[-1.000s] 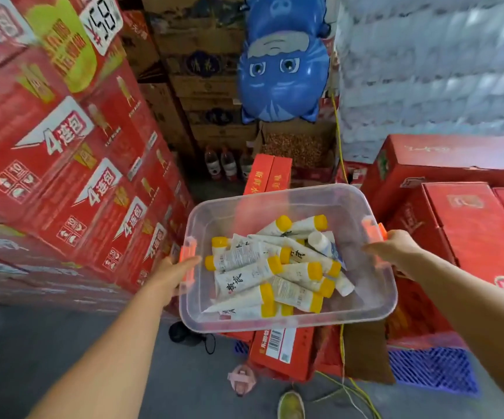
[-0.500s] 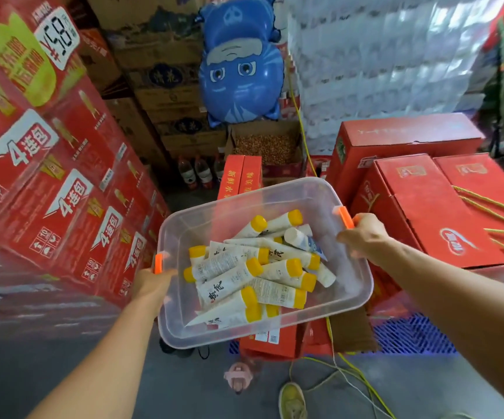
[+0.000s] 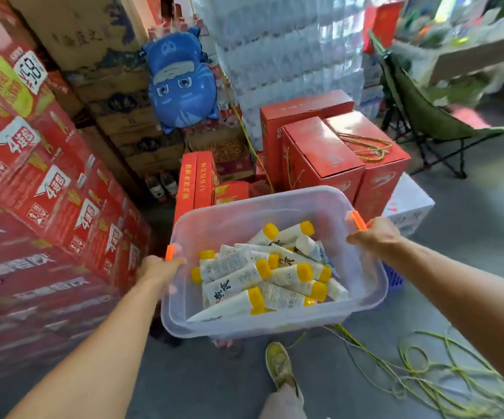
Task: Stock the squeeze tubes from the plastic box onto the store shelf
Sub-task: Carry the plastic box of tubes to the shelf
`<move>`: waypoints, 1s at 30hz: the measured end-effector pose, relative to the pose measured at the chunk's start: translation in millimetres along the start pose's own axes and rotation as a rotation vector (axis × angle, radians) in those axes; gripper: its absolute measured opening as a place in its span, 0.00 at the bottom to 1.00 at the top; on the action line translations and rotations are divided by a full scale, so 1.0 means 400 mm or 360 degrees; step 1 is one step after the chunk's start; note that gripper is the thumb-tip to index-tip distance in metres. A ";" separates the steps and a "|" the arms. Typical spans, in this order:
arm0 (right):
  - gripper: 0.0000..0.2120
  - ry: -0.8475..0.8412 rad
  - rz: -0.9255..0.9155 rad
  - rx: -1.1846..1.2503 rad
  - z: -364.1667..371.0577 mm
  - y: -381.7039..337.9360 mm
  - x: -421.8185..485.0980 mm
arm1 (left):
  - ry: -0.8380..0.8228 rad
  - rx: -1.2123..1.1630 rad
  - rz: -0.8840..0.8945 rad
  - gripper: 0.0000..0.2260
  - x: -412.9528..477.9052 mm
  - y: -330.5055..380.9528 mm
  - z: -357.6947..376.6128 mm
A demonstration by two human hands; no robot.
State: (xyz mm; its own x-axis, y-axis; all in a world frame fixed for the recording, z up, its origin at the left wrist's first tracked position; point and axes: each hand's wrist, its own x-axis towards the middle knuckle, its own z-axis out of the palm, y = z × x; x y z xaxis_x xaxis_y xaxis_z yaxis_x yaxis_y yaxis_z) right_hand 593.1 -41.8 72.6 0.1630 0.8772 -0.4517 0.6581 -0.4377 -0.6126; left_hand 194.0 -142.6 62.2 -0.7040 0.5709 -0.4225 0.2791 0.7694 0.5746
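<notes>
While you hold the clear plastic box (image 3: 274,326) by its two ends, your left hand (image 3: 157,269) grips the rim just below one orange latch (image 3: 169,252). Your right hand (image 3: 374,237) grips the opposite rim beside the other orange latch (image 3: 358,220). Both sets of fingers curl round the lip; the fingertips are hidden. Between the two grips, the squeeze tubes (image 3: 244,279) lie loose in a crossed heap on the box bottom, white bodies with yellow caps. They look light and soft-walled, and would likely slide toward whichever grip drops lower. The thin box walls probably flex, so the stiffer rim is the sound hold. Take each tube at the firm shoulder beside its cap, not the soft middle. Below the grips, yellow-green cord (image 3: 420,367) loops across the floor near your shoe (image 3: 279,362). No store shelf is identifiable.
</notes>
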 end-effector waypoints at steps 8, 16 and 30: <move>0.16 0.0394 0.0305 0.0270 -0.271 0.420 -0.255 | -0.0297 0.0160 0.0388 0.25 -0.360 0.083 0.205; 0.15 0.0788 0.0735 0.0465 -0.527 0.814 -0.491 | -0.0729 0.0496 0.0745 0.23 -0.699 0.266 0.515; 0.20 0.1396 0.1333 0.0903 -0.975 1.374 -0.719 | -0.1379 0.0843 0.1415 0.20 -1.397 0.685 1.196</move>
State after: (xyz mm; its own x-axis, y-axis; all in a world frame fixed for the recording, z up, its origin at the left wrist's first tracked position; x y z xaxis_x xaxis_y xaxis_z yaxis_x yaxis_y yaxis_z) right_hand 1194.6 -457.5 118.9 0.9199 0.0481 -0.3891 -0.2310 -0.7355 -0.6369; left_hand 976.3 -113.9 120.5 0.4265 0.7742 -0.4676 0.7762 -0.0480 0.6286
